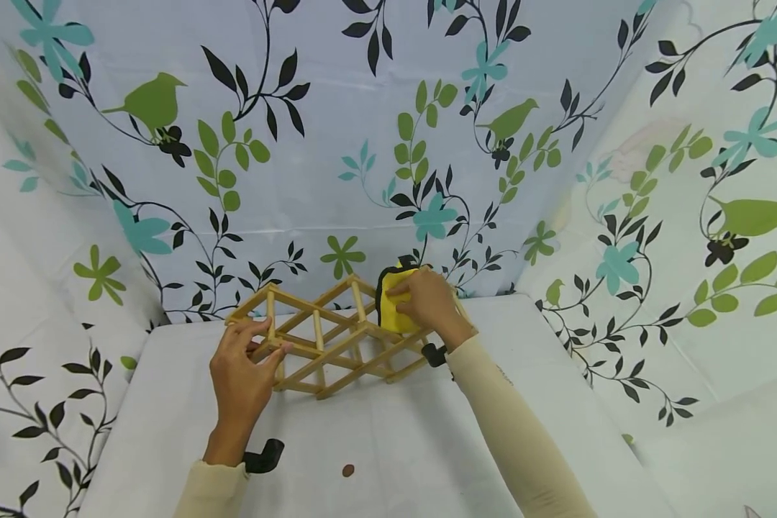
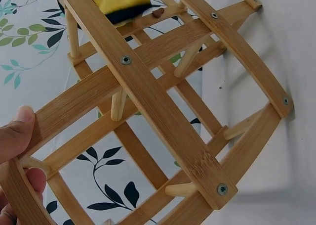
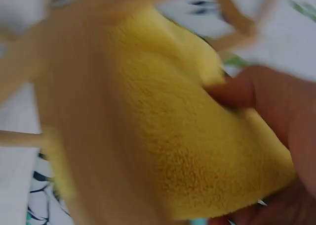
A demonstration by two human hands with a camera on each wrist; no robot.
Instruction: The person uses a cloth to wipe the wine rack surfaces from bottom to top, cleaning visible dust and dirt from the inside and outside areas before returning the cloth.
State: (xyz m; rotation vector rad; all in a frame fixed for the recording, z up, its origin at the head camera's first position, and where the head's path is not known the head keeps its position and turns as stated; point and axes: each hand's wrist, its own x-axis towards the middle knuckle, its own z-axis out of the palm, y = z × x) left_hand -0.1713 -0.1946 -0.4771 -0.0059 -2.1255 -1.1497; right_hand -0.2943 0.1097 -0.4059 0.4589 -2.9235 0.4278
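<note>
A bamboo lattice rack [image 1: 320, 352] with slats joined by round dowels and metal screws stands on the white-covered table. My left hand [image 1: 242, 374] grips its left end, and in the left wrist view the thumb [image 2: 17, 131] lies on a slat. At the rack's right part, my right hand [image 1: 427, 298] holds a yellow cloth [image 1: 393, 302] with black edging against the frame. Up close in the right wrist view, the fuzzy cloth [image 3: 173, 151] is bunched between thumb and fingers, behind a blurred slat [image 3: 108, 126]. The rack's far right end is partly hidden by the right hand.
A white cover lies over the table [image 1: 375, 446], and a small brown oval spot [image 1: 347, 470] shows near the front. Behind and at both sides hangs a patterned curtain [image 1: 337, 144] with leaves, birds and flowers. Black straps sit on both wrists.
</note>
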